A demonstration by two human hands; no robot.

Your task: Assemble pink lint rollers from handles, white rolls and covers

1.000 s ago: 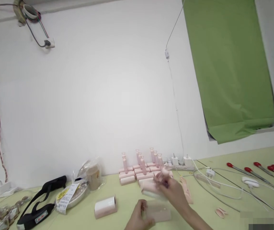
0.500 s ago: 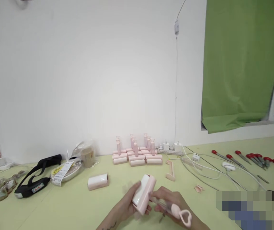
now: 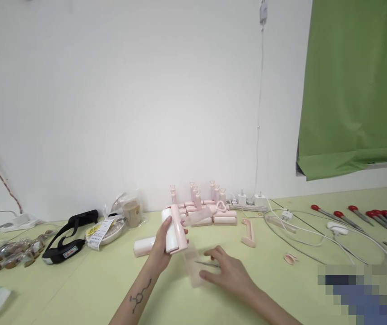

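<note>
My left hand (image 3: 161,246) is wrapped round a lint roller (image 3: 176,232), a white roll in a pink cover. Its clear handle (image 3: 198,216), with a pink heart-shaped loop, points right and away from me. My right hand (image 3: 225,273) is low over the table, thumb and forefinger apart. A thin metal tool (image 3: 208,263) sticks out leftward from among its fingers; how it is gripped is partly hidden. Beneath its tip a pale translucent strip (image 3: 191,266) is blurred on the table. Behind my left hand lies another white roll (image 3: 144,247).
Several pink lint rollers (image 3: 225,220) stand by the wall. To the right are a pink cover piece (image 3: 248,234), a small pink part (image 3: 291,258), white cables (image 3: 310,234) and red-handled tools (image 3: 347,220). A black strap (image 3: 61,253) and a bagged cup (image 3: 131,213) lie left.
My left hand has raised the lint roller up and left, its handle now pointing away. My right hand has let go of the handle and moved left and down to the table. The view has shifted left.
</note>
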